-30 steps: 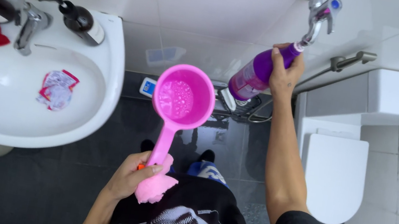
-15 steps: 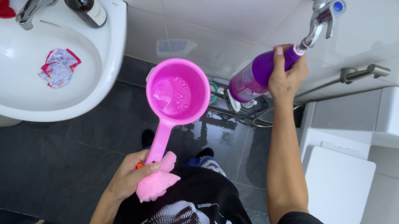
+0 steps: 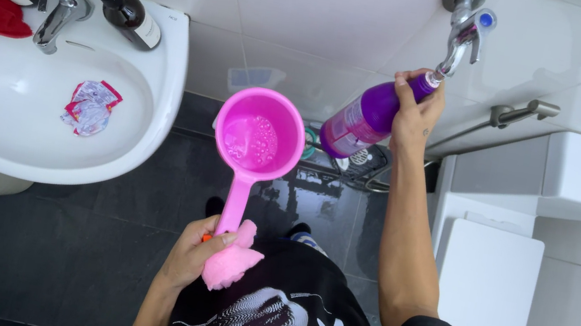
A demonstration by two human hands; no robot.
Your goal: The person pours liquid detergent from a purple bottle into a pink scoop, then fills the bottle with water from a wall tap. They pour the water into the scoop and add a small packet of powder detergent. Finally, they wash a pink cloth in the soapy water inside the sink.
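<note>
Right hand (image 3: 414, 117) is clamped on the purple bottle (image 3: 364, 120), its mouth up at the wall tap (image 3: 464, 28). Left hand (image 3: 195, 253) grips the pink scoop (image 3: 256, 142), foamy water inside, plus a pink sponge (image 3: 230, 263). Crumpled red-and-white wrapper (image 3: 90, 106) lies in the sink (image 3: 127, 151).

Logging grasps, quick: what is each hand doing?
Left hand: closed on pink scoop handle and pink cloth.
Right hand: closed on purple bottle neck.
</note>
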